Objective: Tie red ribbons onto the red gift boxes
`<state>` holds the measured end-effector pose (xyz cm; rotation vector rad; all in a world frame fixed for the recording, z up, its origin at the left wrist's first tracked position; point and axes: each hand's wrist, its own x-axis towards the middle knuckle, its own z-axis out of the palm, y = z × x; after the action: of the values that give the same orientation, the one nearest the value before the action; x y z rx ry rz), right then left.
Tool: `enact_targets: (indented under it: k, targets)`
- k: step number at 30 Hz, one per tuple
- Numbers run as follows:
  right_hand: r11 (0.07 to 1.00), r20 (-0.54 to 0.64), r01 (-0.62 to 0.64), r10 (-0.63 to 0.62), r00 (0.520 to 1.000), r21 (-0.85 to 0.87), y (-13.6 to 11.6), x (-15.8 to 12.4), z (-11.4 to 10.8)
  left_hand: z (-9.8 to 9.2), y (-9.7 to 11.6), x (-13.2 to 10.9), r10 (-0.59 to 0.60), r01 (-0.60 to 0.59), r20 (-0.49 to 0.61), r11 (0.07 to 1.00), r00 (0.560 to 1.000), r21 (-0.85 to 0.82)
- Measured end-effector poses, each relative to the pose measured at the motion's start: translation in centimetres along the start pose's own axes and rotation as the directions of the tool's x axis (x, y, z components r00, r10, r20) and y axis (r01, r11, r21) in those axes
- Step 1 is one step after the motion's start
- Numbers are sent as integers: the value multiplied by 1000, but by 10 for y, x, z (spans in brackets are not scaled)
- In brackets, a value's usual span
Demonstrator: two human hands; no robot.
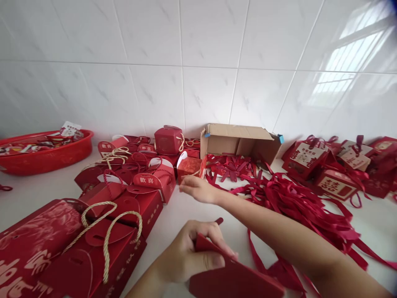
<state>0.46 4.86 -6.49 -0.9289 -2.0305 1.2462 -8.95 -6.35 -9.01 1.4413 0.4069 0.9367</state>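
At the bottom centre, my left hand (198,250) is closed on a dark red folded card box (235,277), its thumb on the near side. A small dark red strip end sticks out above its fingers. My right hand (197,189) is stretched out beyond it, just in front of a small open red box (190,165); whether its fingertips touch or hold anything is too unclear to tell. Under and beside the right forearm lies a tangle of red ribbons (288,203).
Several red gift boxes (151,207) with rope handles fill the left. A red basin (46,161) of packets stands at far left. An open cardboard box (238,132) sits by the tiled wall, red strips before it. Finished-looking red boxes (307,159) stand at right.
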Motion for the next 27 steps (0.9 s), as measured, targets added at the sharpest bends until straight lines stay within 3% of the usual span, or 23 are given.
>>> enact_targets:
  k: [3, 6, 9, 11, 12, 15, 18, 20, 22, 24, 25, 26, 27]
  targets:
    - [998, -76, -23, 27, 997, 54, 4, -7, -26, -5, 2, 1, 32, -27, -53, 994, 998, 105]
    - [996, -169, 48, -35, 985, 71, 2, -48, -65, -8, 3, 3, 96, -17, -257, 955, 962, 295]
    - [986, -318, 150, -122, 940, 66, 4, -106, -101, -6, -1, 7, 250, 53, -514, 862, 821, 504]
    - [982, -398, 144, -85, 913, 121, 13, -144, -119, -2, -5, 13, 337, 86, -584, 812, 738, 577]
    - [980, -426, 129, -53, 903, 153, 19, -161, -125, 0, -8, 18, 365, 90, -591, 795, 720, 600]
    - [960, -468, 99, 37, 883, 262, 44, -197, -133, 5, -21, 42, 423, 76, -528, 723, 736, 686]
    - [927, -492, 112, 85, 866, 358, 65, -213, -128, 5, -34, 80, 469, 50, -442, 640, 765, 767]
    - [916, -498, 126, 89, 862, 382, 72, -218, -120, 4, -40, 104, 522, 39, -415, 588, 745, 808]
    - [915, -481, 131, 76, 873, 381, 71, -221, -113, 8, -39, 119, 607, 46, -411, 524, 680, 850]
    - [922, -456, 127, 59, 888, 366, 67, -226, -107, 22, -34, 121, 737, 53, -323, 364, 593, 930]
    - [926, -441, 123, 51, 896, 358, 63, -229, -104, 32, -30, 117, 787, 43, -221, 241, 576, 970]
    - [927, -423, 121, 44, 905, 354, 60, -232, -101, 44, -26, 110, 801, 1, -73, 90, 594, 996]
    - [928, -402, 119, 36, 915, 354, 57, -234, -99, 56, -23, 103, 742, -100, 83, -22, 665, 995]
